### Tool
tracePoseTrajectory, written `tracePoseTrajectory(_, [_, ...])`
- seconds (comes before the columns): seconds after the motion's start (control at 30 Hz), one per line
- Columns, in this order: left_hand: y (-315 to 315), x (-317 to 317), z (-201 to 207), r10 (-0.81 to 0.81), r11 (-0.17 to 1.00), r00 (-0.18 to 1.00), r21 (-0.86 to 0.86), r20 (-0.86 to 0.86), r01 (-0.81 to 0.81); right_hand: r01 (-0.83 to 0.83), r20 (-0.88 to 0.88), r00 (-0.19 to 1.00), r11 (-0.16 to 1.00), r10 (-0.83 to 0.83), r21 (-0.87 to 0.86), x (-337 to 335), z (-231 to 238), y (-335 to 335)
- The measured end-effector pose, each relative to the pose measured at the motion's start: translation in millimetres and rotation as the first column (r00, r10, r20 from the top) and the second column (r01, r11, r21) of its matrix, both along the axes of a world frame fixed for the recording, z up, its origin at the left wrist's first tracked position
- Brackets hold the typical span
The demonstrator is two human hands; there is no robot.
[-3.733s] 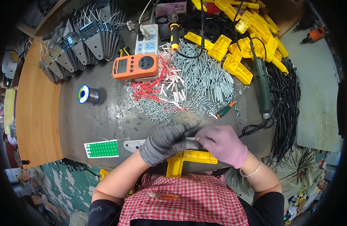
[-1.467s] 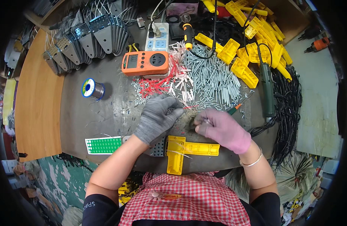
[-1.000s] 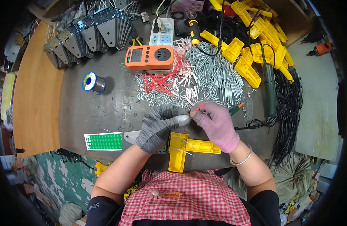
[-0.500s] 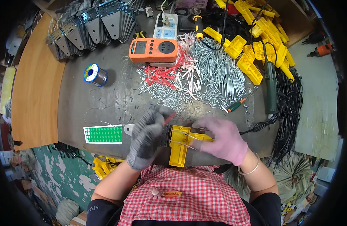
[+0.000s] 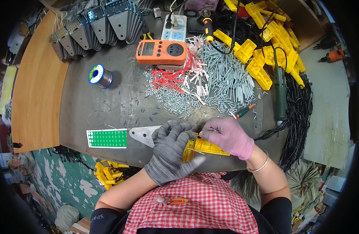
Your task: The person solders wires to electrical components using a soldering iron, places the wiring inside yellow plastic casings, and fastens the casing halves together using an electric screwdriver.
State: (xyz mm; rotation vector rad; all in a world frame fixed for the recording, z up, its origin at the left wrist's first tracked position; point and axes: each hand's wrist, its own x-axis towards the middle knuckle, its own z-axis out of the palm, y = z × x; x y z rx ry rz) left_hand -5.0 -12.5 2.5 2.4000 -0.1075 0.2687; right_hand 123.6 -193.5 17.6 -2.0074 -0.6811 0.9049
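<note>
At the bench's near edge lies a yellow plastic housing (image 5: 212,147), joined to a flat grey metal blade (image 5: 142,134) that points left. My left hand (image 5: 169,150), in a grey glove, lies across the housing and the blade's inner end; its fingers curl onto them and its thumb sticks out to the right. Thin pale wires (image 5: 195,151) pass by the thumb. My right hand (image 5: 228,138), in a pink glove, pinches at the housing's far edge. Thumb and forefinger are closed there, near a small dark thin piece; what exactly they hold is too small to tell.
Heaped screws (image 5: 226,74), red tubes (image 5: 168,80) and nuts lie beyond my hands. An orange meter (image 5: 161,52), solder spool (image 5: 100,76), green label sheet (image 5: 107,139), screwdriver (image 5: 245,110) and dark green corded tool (image 5: 280,93) surround them. Stacked blades (image 5: 121,25) and yellow housings (image 5: 279,35) stand behind.
My left hand has moved right and down over the housing, baring more of the blade. The red tube by its fingers no longer shows. My right hand has closed from spread fingers into a pinch.
</note>
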Motion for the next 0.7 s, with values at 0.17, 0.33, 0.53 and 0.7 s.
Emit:
tracePoseTrajectory(0.17, [-2,14,-5,0.062,0.998,0.995,-0.004,0.084,-0.062,-0.006,0.033,0.999,0.999,0.004,0.045,2,3,3])
tracePoseTrajectory(0.33, [5,26,2,0.013,0.999,0.999,-0.038,0.044,-0.011,-0.061,-0.081,0.995,0.998,0.059,-0.034,5,14,-2])
tracePoseTrajectory(0.53, [7,29,4,-0.015,0.999,0.999,-0.036,0.040,0.016,0.026,0.172,0.982,0.963,-0.075,0.269,-7,4,-14])
tracePoseTrajectory(0.7, [8,32,12,-0.062,0.998,0.996,-0.006,0.063,0.063,0.226,0.065,0.970,0.966,-0.235,0.124,-19,12,-10])
